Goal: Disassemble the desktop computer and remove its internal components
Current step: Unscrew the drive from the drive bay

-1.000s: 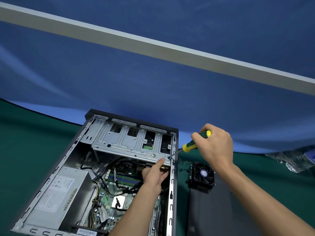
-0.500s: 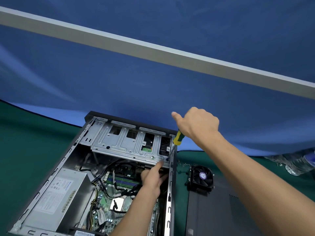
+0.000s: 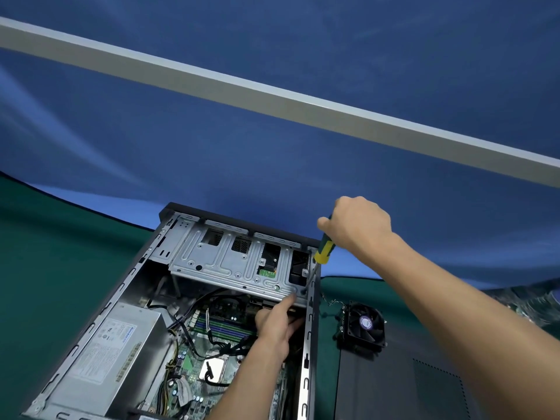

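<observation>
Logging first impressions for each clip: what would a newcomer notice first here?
The open computer case at lower left, its power supply and motherboard exposed. The right hand angles a yellow-green screwdriver onto the drive cage, the left hand beneath. A removed cooler fan lies right.

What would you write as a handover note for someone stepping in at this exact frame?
Right hand: gripping the yellow-green screwdriver, tip down at a screw on the near right corner of the drive cage.
Left hand: inside the computer case, fingers up against the cage's lower edge, apparently steadying it; not clear whether it grips anything.
Done: side panel is off and lies right of the case; cooler fan is out, resting on the panel's far end.
Left: drive cage, power supply, motherboard and cables are in the case.
</observation>
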A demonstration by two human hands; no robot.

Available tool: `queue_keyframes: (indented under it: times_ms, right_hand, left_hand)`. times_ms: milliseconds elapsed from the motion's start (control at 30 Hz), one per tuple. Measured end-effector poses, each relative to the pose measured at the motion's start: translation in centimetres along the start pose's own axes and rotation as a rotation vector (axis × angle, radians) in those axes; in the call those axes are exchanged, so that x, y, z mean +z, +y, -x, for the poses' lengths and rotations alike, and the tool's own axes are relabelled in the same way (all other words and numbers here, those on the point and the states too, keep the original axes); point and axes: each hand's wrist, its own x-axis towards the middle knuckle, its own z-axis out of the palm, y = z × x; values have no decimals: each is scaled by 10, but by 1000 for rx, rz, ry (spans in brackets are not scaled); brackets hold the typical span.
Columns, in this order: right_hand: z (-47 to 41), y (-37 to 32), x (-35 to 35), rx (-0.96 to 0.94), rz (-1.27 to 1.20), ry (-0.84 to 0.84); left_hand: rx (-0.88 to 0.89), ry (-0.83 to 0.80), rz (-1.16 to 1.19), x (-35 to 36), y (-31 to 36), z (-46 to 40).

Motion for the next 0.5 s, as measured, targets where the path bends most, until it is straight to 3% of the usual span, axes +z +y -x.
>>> queue_keyframes:
  times_ms: [133, 267, 500]
  right_hand:
    - [2, 8, 4, 12, 90, 92]
    - [6, -2, 5, -49, 125, 68]
    - [3, -15, -8, -149, -121, -285]
  left_hand:
    - [8, 8, 6, 0, -1, -1]
    - [33, 38, -19, 1, -3, -4]
    - [33, 53, -66, 1, -2, -2]
